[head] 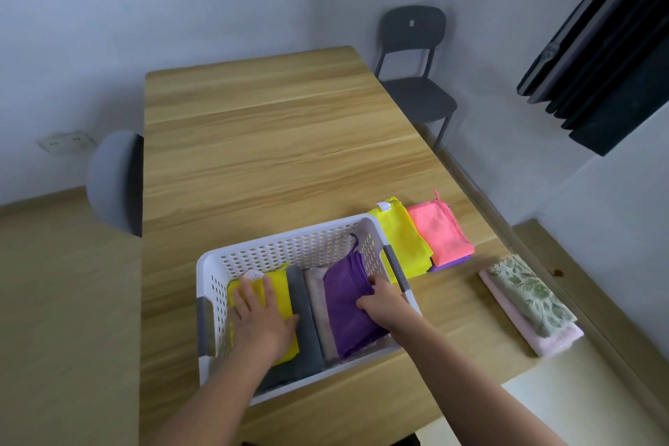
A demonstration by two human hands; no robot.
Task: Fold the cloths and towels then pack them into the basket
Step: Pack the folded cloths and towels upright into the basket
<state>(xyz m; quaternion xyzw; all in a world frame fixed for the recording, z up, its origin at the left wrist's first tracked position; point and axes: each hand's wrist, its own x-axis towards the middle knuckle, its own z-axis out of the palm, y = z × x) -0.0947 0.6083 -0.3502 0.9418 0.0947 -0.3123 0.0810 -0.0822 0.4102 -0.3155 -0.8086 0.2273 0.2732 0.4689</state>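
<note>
A white perforated basket (275, 246) sits on the near part of the wooden table. Inside stand folded cloths: yellow (278, 290), grey (302, 304), beige (318, 297) and purple (344, 304). My left hand (260, 311) lies flat on the yellow cloth, fingers spread. My right hand (380, 297) grips the right edge of the purple cloth against the basket's right wall. Right of the basket lie a folded yellow cloth (402, 235), a pink cloth (441, 232) on top of a purple one (450, 263), and a floral towel (532, 293) on a pale pink towel (543, 337).
The wooden table (271, 141) stretches away from me. A dark chair (412, 61) stands at the far right, a grey chair (116, 181) at the left edge. A black curtain (608, 47) hangs at the upper right.
</note>
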